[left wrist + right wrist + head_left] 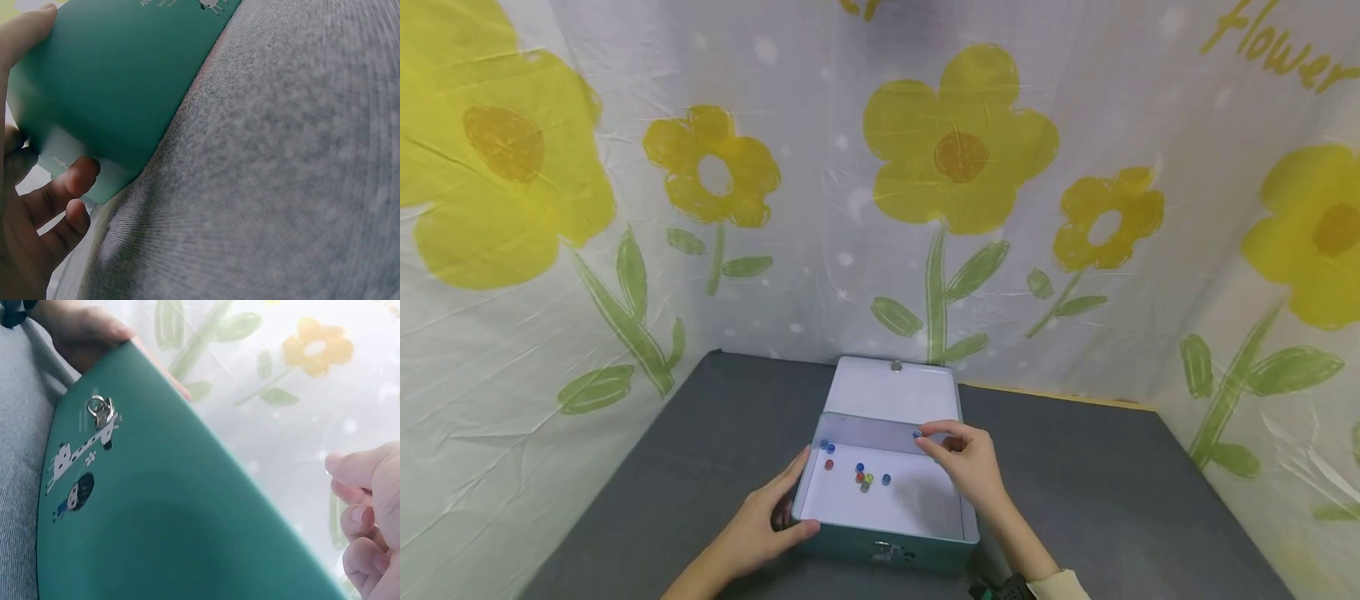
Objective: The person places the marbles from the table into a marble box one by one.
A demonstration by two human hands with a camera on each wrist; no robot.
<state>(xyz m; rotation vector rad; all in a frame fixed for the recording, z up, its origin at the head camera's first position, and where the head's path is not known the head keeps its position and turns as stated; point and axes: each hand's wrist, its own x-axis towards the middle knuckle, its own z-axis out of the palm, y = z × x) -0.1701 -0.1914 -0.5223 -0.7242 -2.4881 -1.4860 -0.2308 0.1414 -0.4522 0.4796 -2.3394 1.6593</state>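
Observation:
An open green tin box [891,546] with a white inside sits in front of me. Several small coloured marbles lie in its left and middle part, among them a red marble [829,464] and a blue marble [887,479]. My left hand [756,521] grips the box's near left corner, thumb on the front rim and fingers along the side. Above the box's right half, my right hand [966,462] pinches another blue marble [917,434] between thumb and forefinger. In the right wrist view the fingertips mostly hide this marble.
The lid [895,387] is folded back behind the box on the dark grey table [1075,483]. A metal clasp [886,548] is on the box front. A curtain [820,275] printed with yellow flowers hangs round the table's back and sides.

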